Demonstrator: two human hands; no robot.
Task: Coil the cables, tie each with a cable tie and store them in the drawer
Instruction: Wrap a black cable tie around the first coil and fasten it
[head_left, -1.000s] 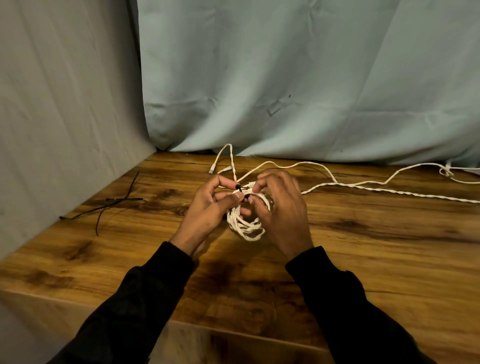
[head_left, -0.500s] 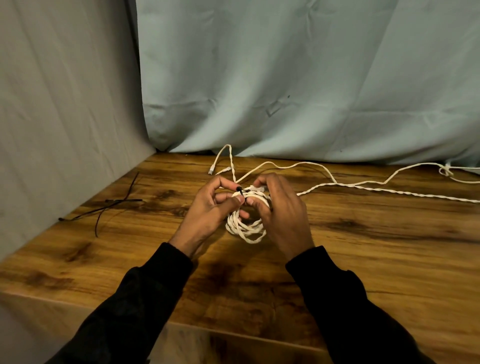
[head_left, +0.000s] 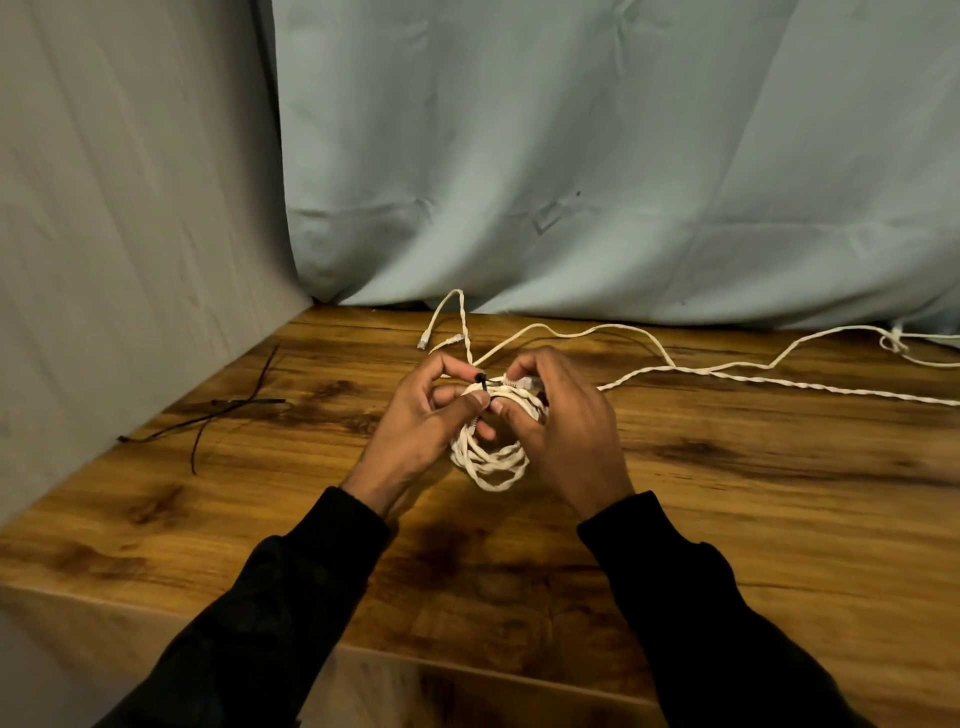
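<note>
The white coiled cable (head_left: 491, 452) is gripped by the right hand (head_left: 563, 426) so its loops stay bunched; the black cable tie (head_left: 482, 382) is pinched by the left hand (head_left: 421, 426) for fastening.

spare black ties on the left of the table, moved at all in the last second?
No. The spare black cable ties lie at the same dark grain patch of the table, near the left curtain.

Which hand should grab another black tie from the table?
Left. The spare cable ties lie on the left hand's side; the right hand would cross the coiled cable.
</note>
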